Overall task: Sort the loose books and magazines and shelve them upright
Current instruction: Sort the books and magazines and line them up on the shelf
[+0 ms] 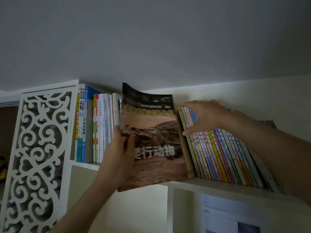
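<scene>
Brown-covered magazine [154, 142], pinched along its edge by our left hand [117, 155], stands in the shelf [210, 184] gap; our right hand [203, 115], fingers curled, grips leaning spines [218, 152].

dim, soft, motion-blurred, wide-angle bowing at edges

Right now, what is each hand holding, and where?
The left hand grips the brown magazine at its left edge. The right hand grips the leaning row of thin books at their tops.

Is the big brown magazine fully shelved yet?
No. The brown magazine is only partly in: the left hand grips its edge and its bottom corner overhangs the shelf.
</scene>
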`<state>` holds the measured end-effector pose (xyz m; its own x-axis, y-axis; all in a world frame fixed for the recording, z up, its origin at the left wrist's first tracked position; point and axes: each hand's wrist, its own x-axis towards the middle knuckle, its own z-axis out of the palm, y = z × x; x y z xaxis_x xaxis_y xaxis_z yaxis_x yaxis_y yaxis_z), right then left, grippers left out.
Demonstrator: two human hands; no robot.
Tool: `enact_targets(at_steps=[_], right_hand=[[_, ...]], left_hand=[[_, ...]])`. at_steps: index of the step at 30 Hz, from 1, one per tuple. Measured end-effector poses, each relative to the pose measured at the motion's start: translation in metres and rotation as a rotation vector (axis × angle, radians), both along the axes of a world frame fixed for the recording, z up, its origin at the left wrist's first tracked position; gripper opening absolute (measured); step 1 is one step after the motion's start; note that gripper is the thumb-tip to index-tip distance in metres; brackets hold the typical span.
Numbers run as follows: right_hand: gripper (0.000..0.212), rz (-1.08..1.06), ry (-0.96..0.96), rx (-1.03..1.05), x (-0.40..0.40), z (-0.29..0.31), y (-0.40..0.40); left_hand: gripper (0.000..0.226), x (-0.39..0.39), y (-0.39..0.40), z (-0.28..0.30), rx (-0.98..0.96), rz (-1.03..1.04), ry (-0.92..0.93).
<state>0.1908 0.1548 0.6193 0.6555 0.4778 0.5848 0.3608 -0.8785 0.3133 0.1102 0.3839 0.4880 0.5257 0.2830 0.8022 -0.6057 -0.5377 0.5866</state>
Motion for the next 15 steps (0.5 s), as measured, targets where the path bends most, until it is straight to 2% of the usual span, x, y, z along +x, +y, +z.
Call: enact_targets(at_steps=[3,8,10,15], right_hand=[[0.099,0.045,0.062,0.054,-0.002,0.006,0.007],[0.080,0.204,-0.048,0.112,0.007,0.011,0.040],[0.079,0.253,-0.059,0.097,0.011,0.016,0.057],[0.077,0.351,0.080,0.241,0.023,0.030,0.074]], left_hand=[[0.015,-0.004,0.039,-0.002,-0.066,0.040,-0.023],[0.020,-0.007,0.080,-0.010,-0.212,0.022,-0.033],[0.022,-0.005,0.086,-0.011,-0.225,-0.003,-0.034],[0.011,0.000,0.092,-0.012,-0.222,-0.032,-0.049]])
